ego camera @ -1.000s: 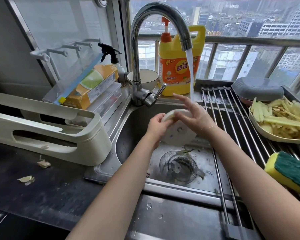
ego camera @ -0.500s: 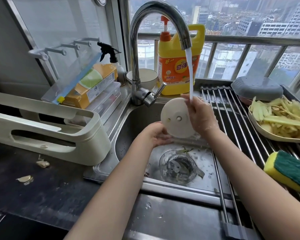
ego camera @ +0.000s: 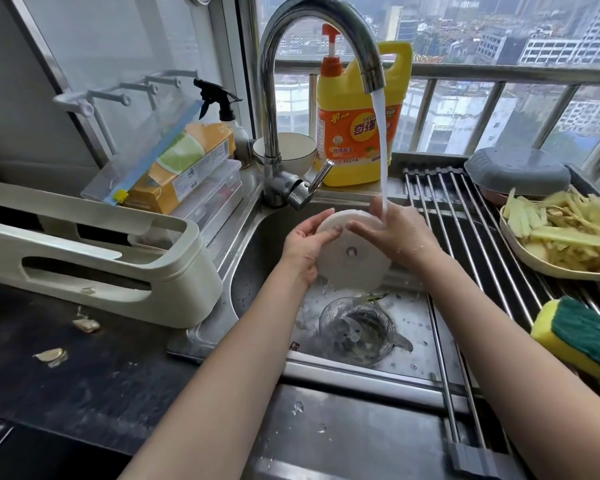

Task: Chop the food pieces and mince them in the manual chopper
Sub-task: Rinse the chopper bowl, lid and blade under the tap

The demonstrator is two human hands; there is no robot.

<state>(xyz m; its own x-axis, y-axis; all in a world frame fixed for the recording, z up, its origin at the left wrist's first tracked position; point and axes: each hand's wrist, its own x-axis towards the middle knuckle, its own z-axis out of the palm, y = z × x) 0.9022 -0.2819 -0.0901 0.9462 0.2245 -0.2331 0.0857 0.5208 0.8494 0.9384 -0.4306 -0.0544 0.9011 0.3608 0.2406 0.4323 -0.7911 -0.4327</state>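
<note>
The white round chopper lid point(ego camera: 355, 263) is held over the sink, its underside with a small centre hole facing me. My left hand point(ego camera: 307, 242) grips its left rim. My right hand point(ego camera: 400, 233) holds its upper right rim, and the tap's water stream point(ego camera: 381, 147) falls onto that hand and the lid's edge. Below, the clear chopper bowl point(ego camera: 355, 332) with its blade inside stands on the sink floor. A tray of pale yellow food strips point(ego camera: 565, 233) rests on the rack at the right.
A curved faucet point(ego camera: 274, 98) stands behind the sink point(ego camera: 257, 265), with a yellow detergent bottle point(ego camera: 354, 126) and a white bowl point(ego camera: 286, 150) by it. A roll-up rack point(ego camera: 465, 237), grey lidded bowl point(ego camera: 516, 171) and sponge point(ego camera: 582, 334) are right. A cream holder point(ego camera: 101, 258) and scraps point(ego camera: 51, 355) lie left.
The lid was raised and turned under the stream, its underside now facing me. My left hand shifted from the lid's lower edge up to its left rim.
</note>
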